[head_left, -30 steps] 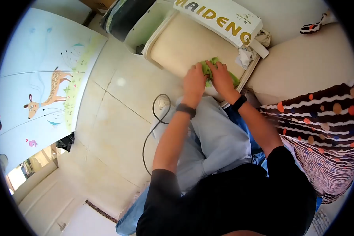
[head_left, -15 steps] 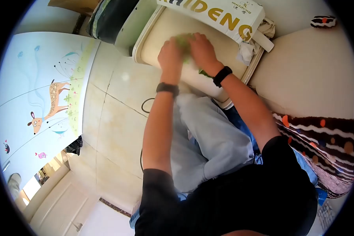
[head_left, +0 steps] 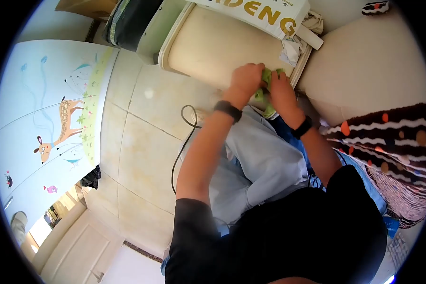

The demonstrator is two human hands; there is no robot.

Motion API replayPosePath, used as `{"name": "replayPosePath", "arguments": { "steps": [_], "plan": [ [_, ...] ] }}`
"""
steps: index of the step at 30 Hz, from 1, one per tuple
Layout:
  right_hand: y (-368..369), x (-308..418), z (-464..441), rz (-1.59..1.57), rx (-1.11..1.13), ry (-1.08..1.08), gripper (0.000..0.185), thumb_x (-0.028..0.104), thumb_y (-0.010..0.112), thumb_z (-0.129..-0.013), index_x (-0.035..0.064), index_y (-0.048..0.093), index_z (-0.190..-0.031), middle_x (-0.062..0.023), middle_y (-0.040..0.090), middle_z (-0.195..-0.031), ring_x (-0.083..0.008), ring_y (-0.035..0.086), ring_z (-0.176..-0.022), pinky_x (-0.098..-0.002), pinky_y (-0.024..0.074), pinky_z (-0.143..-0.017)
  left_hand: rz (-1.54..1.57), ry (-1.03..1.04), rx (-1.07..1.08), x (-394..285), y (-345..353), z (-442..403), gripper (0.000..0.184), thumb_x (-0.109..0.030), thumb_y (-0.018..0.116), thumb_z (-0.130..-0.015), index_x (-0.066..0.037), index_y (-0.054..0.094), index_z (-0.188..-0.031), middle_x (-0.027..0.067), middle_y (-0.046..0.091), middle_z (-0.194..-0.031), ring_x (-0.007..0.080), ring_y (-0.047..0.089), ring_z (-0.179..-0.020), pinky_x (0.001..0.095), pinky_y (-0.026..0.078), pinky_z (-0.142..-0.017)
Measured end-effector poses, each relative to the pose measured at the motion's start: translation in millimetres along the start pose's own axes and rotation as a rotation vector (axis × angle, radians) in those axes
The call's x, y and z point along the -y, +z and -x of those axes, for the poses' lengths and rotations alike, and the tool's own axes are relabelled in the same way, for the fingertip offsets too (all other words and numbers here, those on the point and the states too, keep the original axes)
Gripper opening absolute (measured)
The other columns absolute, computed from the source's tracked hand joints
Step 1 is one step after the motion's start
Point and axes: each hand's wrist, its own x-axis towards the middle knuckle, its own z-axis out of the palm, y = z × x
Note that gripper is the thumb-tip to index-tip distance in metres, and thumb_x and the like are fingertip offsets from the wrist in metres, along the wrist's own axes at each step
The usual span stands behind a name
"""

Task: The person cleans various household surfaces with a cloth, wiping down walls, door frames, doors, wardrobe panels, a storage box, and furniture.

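Note:
A crumpled light-green cloth [head_left: 267, 77] is bunched between my two hands, over the near right edge of a small cream-topped table [head_left: 213, 49]. My left hand [head_left: 246, 82] has its fingers closed on the cloth's left side. On the other side, my right hand [head_left: 285, 94] also grips it, fingers curled. Part of the cloth hangs below the hands toward my knees. My fingers hide much of it.
A white box [head_left: 265, 15] with gold letters lies along the table's far side. Crumpled white paper [head_left: 291, 51] rests at the right edge. A beige sofa [head_left: 364, 75] stands to the right, with a striped blanket [head_left: 383, 137]. A black cable [head_left: 174, 168] loops on the tiled floor.
Both hands have moved right and nearer to me with the green cloth, from the middle of the tabletop to its near right edge. The camera view has shifted slightly.

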Motion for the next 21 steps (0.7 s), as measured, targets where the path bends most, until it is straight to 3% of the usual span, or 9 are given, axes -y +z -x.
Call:
{"name": "replayPosePath", "arguments": {
  "steps": [4, 10, 13, 16, 19, 21],
  "plan": [
    [-4, -8, 20, -0.002, -0.035, -0.068, 0.031, -0.003, 0.060, -0.078, -0.0017, 0.050, -0.108, -0.0228, 0.052, -0.100, -0.0413, 0.055, -0.094, -0.0449, 0.0501, -0.078, -0.121, -0.078, 0.057, -25, 15, 8, 0.034, -0.026, 0.077, -0.072, -0.010, 0.062, -0.098, 0.0125, 0.065, -0.087, 0.0337, 0.064, -0.088, 0.0449, 0.051, -0.073],
    [-2, -3, 7, -0.118, -0.013, -0.096, 0.032, -0.004, 0.056, -0.078, -0.0028, 0.049, -0.110, -0.0238, 0.051, -0.102, -0.0418, 0.053, -0.097, -0.0452, 0.0473, -0.083, -0.047, -0.154, -0.033, -19, 7, 14, 0.031, -0.022, 0.074, -0.075, -0.011, 0.060, -0.101, 0.0106, 0.065, -0.091, 0.0328, 0.064, -0.089, 0.0444, 0.052, -0.074],
    [9, 4, -11, -0.141, -0.034, -0.111, 0.032, -0.003, 0.055, -0.079, -0.0022, 0.049, -0.110, -0.0234, 0.052, -0.105, -0.0412, 0.053, -0.099, -0.0456, 0.0457, -0.085, -0.043, -0.155, -0.109, -3, 3, 15, 0.033, -0.021, 0.073, -0.077, -0.011, 0.060, -0.105, 0.0107, 0.066, -0.096, 0.0327, 0.064, -0.091, 0.0441, 0.052, -0.077],
    [28, 28, -41, -0.164, -0.189, -0.311, 0.032, 0.000, 0.055, -0.080, -0.0010, 0.049, -0.112, -0.0231, 0.051, -0.108, -0.0406, 0.053, -0.098, -0.0458, 0.0454, -0.086, -0.054, -0.300, -0.141, 24, -21, 21, 0.036, -0.021, 0.073, -0.077, -0.012, 0.060, -0.110, 0.0115, 0.066, -0.103, 0.0326, 0.064, -0.096, 0.0441, 0.052, -0.079],
    [38, 70, -69, -0.296, -0.098, -0.319, 0.043, -0.001, 0.057, -0.079, 0.0030, 0.049, -0.121, -0.0230, 0.051, -0.111, -0.0421, 0.053, -0.098, -0.0468, 0.0477, -0.083, -0.116, -0.421, -0.154, 62, -51, 30, 0.038, -0.023, 0.074, -0.077, -0.011, 0.061, -0.111, 0.0122, 0.068, -0.104, 0.0325, 0.064, -0.098, 0.0448, 0.052, -0.079],
    [48, 98, -91, -0.326, -0.105, -0.328, 0.034, 0.002, 0.056, -0.081, 0.0031, 0.052, -0.115, -0.0205, 0.052, -0.106, -0.0394, 0.054, -0.097, -0.0462, 0.0475, -0.084, -0.129, -0.475, -0.204, 92, -66, 36, 0.039, -0.024, 0.075, -0.077, -0.011, 0.062, -0.110, 0.0119, 0.069, -0.101, 0.0327, 0.065, -0.096, 0.0450, 0.052, -0.077]
  ]
}}
